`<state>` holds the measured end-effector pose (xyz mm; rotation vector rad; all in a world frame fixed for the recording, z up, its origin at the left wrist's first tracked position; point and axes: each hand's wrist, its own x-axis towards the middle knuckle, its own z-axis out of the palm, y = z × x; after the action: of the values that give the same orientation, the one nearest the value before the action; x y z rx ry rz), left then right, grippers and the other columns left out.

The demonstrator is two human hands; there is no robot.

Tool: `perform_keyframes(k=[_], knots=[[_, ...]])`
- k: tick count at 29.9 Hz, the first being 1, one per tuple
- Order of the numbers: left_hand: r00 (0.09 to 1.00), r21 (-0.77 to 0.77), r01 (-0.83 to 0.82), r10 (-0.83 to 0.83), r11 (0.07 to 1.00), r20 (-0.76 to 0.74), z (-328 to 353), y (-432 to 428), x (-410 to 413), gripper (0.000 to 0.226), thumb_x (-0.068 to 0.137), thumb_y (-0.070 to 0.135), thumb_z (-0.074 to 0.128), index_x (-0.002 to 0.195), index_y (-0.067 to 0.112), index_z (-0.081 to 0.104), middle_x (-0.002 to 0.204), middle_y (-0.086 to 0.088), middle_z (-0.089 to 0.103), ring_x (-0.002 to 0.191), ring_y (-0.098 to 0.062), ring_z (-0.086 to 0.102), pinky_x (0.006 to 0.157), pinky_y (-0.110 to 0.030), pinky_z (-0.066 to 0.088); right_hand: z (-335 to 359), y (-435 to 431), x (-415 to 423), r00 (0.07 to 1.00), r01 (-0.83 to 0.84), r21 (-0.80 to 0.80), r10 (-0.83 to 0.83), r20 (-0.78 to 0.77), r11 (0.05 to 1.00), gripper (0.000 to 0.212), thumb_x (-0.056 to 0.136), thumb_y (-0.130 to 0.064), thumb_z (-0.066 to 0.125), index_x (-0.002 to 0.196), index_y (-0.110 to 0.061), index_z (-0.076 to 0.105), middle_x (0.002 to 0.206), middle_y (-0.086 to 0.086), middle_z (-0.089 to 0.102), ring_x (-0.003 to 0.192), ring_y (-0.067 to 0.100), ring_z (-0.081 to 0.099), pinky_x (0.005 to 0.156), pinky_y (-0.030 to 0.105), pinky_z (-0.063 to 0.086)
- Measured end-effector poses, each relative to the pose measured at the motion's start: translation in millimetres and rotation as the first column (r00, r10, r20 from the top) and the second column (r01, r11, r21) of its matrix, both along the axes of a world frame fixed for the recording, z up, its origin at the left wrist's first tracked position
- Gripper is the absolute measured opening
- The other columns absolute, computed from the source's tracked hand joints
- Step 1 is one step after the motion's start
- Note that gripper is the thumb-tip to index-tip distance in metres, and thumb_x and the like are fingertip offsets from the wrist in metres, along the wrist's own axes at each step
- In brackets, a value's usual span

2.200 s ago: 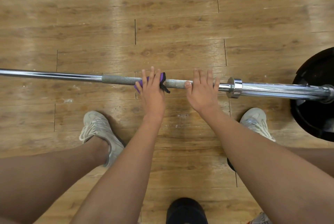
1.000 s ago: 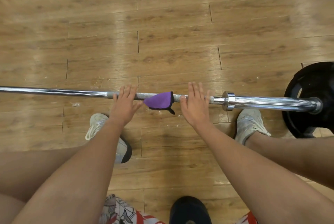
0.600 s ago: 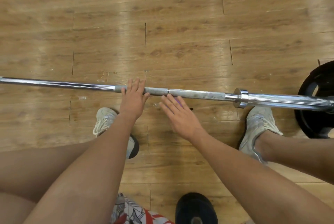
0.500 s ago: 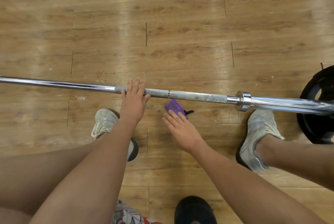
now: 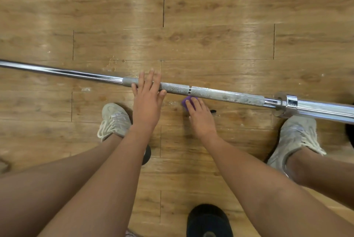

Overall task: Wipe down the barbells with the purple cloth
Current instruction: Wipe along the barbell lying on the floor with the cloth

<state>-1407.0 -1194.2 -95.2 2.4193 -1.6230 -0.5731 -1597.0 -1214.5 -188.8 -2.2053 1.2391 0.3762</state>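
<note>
1. As you look down, the wooden floor [image 5: 210,41] fills the view. Its planks lie bare on the far side of the bar from edge to edge, and that is your widest open room.
2. The barbell [image 5: 226,96] crosses the whole view, slanting from the left edge down to the right edge. It is smooth chrome on the left and grey and knurled in the middle, with a collar [image 5: 287,102] and a thick sleeve on the right.
3. Your left hand [image 5: 148,100] rests flat on the knurled part, near its left end. The fingers are straight and close together and reach over the bar to its far side. The thumb lies out against the bar's near side. This hand holds nothing.
4. Your right hand [image 5: 201,118] is down at the floor, just on the near side of the bar and apart from the left hand. Its fingers [image 5: 195,102] are close together and lie on top of the cloth. The thumb is hidden, so you cannot tell whether they pinch the cloth or only press it.
5. Your left shoe [image 5: 115,120] sits just beside the left wrist. Your right shoe [image 5: 295,137] sits near the collar, its toe by the sleeve. The strip of floor between them is where the right hand has room.
6. The purple cloth [image 5: 184,102] lies on the floor, close against the bar's near edge and mostly covered by your fingers. Only a purple corner shows at the fingertips. A small black tag [image 5: 212,111] pokes out to the right of the hand.
</note>
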Motion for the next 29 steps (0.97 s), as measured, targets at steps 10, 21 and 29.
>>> perform_keyframes(k=[10,21,29], knots=[[1.000,0.016,-0.017,0.017,1.000,-0.003,2,-4,-3,0.050,0.109,0.027,0.039,0.157,0.020,0.031,0.168,-0.002,0.018,0.156,-0.027,-0.001,0.123,-0.055,0.005,33,0,-12,0.983,-0.031,0.035,0.024,0.183,0.999,0.052,0.099,-0.008,0.045,0.151,-0.017,0.042,0.151,0.005,0.046,0.138,0.028,0.041,0.101,0.038,0.042],[0.999,0.075,-0.001,0.004,0.997,-0.040,10,-9,-22,0.047,0.109,0.034,0.037,0.154,0.022,0.037,0.168,-0.006,0.014,0.155,-0.034,-0.001,0.120,-0.060,0.012,114,4,-33,0.845,0.243,-0.519,0.084,0.528,0.819,0.037,0.085,0.009,0.054,0.118,0.002,0.069,0.110,0.015,0.069,0.099,0.035,0.064,0.090,0.043,0.055],[0.996,0.145,0.086,-0.081,0.986,-0.041,19,-14,-37,0.052,0.108,0.039,0.039,0.157,0.025,0.030,0.169,-0.005,0.011,0.155,-0.028,-0.004,0.122,-0.057,0.006,105,-34,-44,0.934,0.147,-0.508,0.051,0.355,0.849,0.055,0.068,0.011,0.078,0.121,0.005,0.067,0.121,0.021,0.067,0.117,0.043,0.062,0.098,0.049,0.054]])
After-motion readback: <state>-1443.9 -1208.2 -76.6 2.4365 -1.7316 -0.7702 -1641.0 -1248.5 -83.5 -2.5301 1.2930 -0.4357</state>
